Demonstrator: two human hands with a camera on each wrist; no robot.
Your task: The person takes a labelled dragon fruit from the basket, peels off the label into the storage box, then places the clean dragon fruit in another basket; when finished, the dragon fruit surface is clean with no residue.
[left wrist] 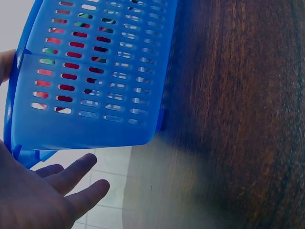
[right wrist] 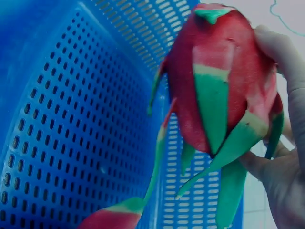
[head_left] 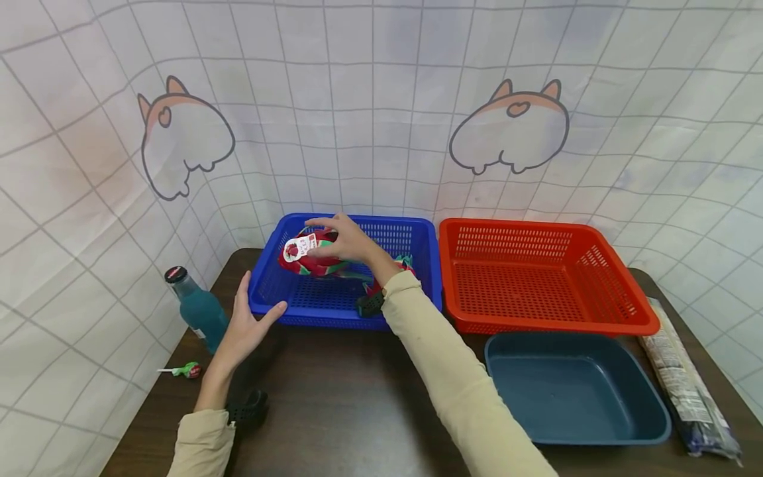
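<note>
My right hand is over the left half of the blue basket and grips a red dragon fruit with green leafy scales. In the head view, a white tag shows on this dragon fruit. Part of a second dragon fruit lies lower in the basket, partly hidden behind my right wrist in the head view. My left hand rests against the basket's front left corner, thumb and fingers spread and fairly straight. Several of its fingers extend beside the corner in the left wrist view.
A red basket stands right of the blue one, with a dark teal tub before it. A long plastic package lies at the right edge. At left are a blue-green bottle and a lollipop.
</note>
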